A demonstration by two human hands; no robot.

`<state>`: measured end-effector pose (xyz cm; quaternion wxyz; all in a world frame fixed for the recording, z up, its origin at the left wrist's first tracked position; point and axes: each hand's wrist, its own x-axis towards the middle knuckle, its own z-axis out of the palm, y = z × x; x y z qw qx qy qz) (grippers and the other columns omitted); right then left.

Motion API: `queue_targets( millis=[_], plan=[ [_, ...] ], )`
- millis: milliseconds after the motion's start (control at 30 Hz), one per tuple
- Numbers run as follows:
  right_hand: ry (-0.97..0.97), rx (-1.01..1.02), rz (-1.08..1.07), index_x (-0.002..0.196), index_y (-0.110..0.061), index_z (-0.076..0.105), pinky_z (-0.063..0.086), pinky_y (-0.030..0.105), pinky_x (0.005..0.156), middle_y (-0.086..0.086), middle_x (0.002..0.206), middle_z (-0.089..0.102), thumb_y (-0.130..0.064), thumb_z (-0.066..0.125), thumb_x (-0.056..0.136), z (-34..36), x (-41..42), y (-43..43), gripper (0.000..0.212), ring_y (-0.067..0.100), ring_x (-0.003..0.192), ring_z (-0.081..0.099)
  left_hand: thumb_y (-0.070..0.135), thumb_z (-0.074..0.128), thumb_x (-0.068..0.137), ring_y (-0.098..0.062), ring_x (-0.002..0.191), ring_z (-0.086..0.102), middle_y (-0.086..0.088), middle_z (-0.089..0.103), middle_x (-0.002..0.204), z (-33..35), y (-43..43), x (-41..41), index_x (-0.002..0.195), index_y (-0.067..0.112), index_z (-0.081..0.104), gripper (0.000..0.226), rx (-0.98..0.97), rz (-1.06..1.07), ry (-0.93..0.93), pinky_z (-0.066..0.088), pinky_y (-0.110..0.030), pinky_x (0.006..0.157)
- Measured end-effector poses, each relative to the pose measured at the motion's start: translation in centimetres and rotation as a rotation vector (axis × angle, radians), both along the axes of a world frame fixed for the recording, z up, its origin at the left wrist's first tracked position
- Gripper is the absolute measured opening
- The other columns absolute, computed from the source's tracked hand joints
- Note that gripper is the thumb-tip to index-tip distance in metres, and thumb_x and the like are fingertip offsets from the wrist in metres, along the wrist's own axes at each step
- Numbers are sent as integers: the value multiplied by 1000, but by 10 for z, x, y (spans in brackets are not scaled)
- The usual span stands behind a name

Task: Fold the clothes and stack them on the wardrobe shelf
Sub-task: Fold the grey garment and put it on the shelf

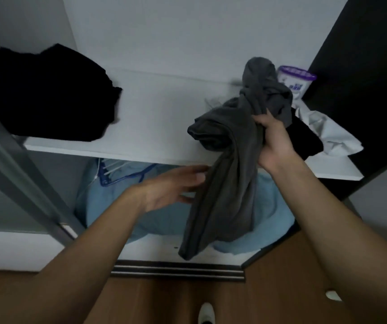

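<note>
The right hand (274,141), at centre right of the frame, grips a dark grey garment (230,183), its fingers curled round a bunched fold of the cloth. The left hand (174,185), just left of centre and lower, is spread with its fingers straight and loosely apart. Its fingertips reach the left edge of the hanging cloth, but blur hides whether they touch it.

The grey garment is crumpled. Its upper part is heaped on the right side of a white wardrobe shelf (155,118), and its long lower part hangs over the shelf's front edge, down toward the bottom of the wardrobe.

Just right of the right hand, a black item (304,139) lies on the shelf, with a crumpled white sheet or cloth (330,132) beside it. Behind these, at upper right, stands a white tub with a purple lid (297,78).

At upper left, well apart from the grey garment, a pile of black clothes (47,94) sits on the same shelf.

Below the shelf, light blue fabric (162,220) fills the lower compartment, and a blue hanger (127,176) shows against it under the shelf edge.

Along the bottom of the frame run the wardrobe's sliding-door track (178,270) and a brown wooden floor (164,298).
</note>
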<state>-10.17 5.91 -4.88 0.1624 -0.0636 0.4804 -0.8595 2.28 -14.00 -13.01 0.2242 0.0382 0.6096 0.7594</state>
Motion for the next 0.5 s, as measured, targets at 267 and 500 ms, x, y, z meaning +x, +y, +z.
queue_targets(
  millis=[267, 500],
  plan=[
    [-30, 779, 112, 99, -19, 78, 56, 25, 86, 3, 102, 78, 15, 47, 80, -69, 112, 40, 50, 21, 99, 70, 27, 62, 96, -27, 112, 67, -12, 64, 132, 11, 51, -27, 131, 7, 61, 41, 487, 410, -234, 56, -37, 92],
    [-315, 551, 34, 119, -17, 58, 45, 50, 100, 10, 122, 67, -65, 50, 90, -38, 79, 55, 56, 29, 115, 64, -2, 47, 93, -24, 86, 62, -10, 66, 87, 27, 48, -25, 93, 3, 65, 18, 407, 568, -60, 53, -38, 88]
  ],
)
